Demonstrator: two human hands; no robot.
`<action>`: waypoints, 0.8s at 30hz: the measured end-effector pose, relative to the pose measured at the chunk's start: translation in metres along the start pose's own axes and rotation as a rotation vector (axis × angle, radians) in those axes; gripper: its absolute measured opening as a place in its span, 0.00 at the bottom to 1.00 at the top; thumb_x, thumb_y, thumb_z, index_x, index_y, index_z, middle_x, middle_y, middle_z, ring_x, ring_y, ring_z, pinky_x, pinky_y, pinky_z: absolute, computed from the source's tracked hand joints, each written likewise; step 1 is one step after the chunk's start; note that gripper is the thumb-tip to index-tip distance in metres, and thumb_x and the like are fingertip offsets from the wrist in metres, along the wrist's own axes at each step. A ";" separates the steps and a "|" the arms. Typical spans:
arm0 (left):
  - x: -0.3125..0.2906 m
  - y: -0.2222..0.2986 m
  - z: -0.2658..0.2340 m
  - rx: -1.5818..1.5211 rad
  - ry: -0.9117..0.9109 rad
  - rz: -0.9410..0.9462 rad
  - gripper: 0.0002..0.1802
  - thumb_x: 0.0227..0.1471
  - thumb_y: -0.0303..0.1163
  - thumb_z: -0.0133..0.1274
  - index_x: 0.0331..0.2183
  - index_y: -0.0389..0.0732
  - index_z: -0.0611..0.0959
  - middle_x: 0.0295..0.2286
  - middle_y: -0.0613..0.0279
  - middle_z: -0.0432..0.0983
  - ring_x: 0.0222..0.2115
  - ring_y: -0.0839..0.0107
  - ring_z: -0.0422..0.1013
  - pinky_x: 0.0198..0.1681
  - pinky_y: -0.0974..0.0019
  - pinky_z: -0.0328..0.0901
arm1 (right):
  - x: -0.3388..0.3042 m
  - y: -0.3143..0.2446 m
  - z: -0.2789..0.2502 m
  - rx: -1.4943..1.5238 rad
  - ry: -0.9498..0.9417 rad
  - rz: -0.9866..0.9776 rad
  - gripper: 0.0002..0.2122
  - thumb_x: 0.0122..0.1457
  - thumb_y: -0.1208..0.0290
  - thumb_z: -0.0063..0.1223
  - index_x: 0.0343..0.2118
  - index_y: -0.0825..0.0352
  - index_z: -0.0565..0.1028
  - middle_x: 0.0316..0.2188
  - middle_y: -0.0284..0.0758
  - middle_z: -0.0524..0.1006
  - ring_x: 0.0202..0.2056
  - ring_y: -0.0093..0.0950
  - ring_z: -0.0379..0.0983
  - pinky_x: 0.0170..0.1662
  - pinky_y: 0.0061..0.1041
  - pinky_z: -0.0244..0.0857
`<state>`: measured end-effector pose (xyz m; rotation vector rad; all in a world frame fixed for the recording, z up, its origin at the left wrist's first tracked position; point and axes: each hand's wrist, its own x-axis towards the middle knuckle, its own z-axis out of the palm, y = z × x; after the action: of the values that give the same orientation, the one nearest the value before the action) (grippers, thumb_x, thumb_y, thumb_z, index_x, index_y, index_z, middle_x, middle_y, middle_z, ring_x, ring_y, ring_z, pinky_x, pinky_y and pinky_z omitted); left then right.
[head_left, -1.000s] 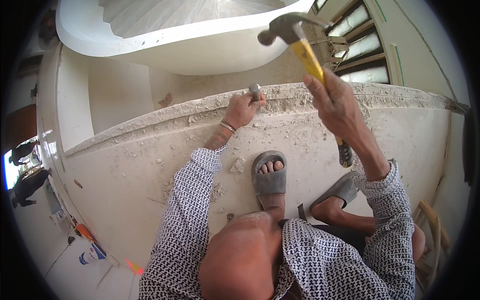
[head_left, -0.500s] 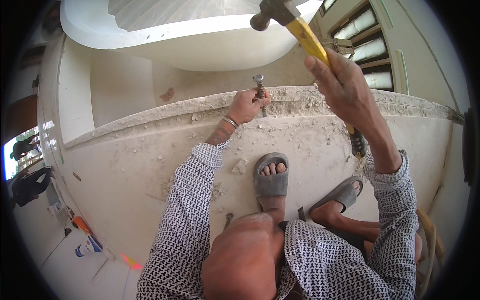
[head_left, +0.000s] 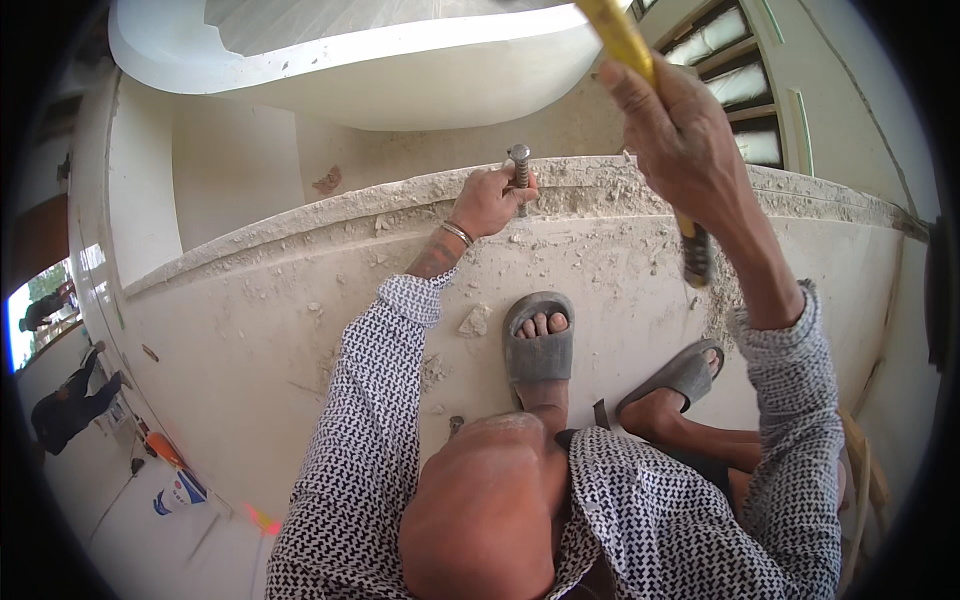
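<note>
My left hand (head_left: 486, 204) is closed around a steel chisel (head_left: 521, 162) with a ribbed shaft and a flattened round head. The chisel stands nearly upright at the chipped edge of the ledge (head_left: 330, 225); its tip is hard to see. Raised to the right, my right hand (head_left: 688, 140) grips a hammer (head_left: 618, 38) by its yellow handle. The handle's black end sticks out below my fist, while the hammer's head is almost wholly cut off by the top of the view. Broken mortar and dust lie along the ledge on both sides of the chisel.
Beyond the ledge a curved white wall (head_left: 400, 85) rises beside a drop. Near my sandalled feet lie a stone chunk (head_left: 475, 320) and scattered rubble. An orange-handled tool (head_left: 164, 449) and a white-and-blue bag (head_left: 180, 494) are at the far left. Barred openings (head_left: 735, 85) are at upper right.
The hammer has gone up and its head has passed out of the top of the view. My left hand still holds the chisel at the same spot on the ledge.
</note>
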<state>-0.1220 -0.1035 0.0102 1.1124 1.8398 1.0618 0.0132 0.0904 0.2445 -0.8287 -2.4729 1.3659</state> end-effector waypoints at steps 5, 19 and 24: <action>0.011 0.014 0.007 0.015 0.018 0.038 0.12 0.52 0.39 0.64 0.35 0.42 0.85 0.26 0.56 0.83 0.26 0.61 0.80 0.33 0.60 0.71 | -0.038 0.062 0.031 -0.216 -0.237 0.033 0.17 0.70 0.61 0.48 0.39 0.75 0.75 0.16 0.39 0.74 0.15 0.27 0.68 0.19 0.37 0.61; 0.009 0.005 0.004 -0.078 0.014 -0.021 0.11 0.53 0.35 0.65 0.36 0.39 0.85 0.26 0.60 0.84 0.26 0.71 0.79 0.34 0.65 0.71 | 0.013 -0.035 -0.034 -0.015 0.038 -0.068 0.21 0.72 0.54 0.45 0.46 0.72 0.76 0.18 0.24 0.68 0.14 0.11 0.60 0.11 0.13 0.52; 0.011 0.003 0.009 -0.064 0.020 0.039 0.11 0.52 0.36 0.65 0.36 0.41 0.85 0.25 0.57 0.83 0.26 0.67 0.79 0.33 0.64 0.71 | -0.015 0.014 0.009 0.047 0.064 -0.038 0.16 0.71 0.61 0.49 0.36 0.73 0.75 0.15 0.27 0.68 0.14 0.19 0.61 0.14 0.24 0.51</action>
<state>-0.1171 -0.0900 0.0074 1.1079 1.7935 1.1498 0.0268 0.0817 0.2290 -0.7981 -2.3863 1.3577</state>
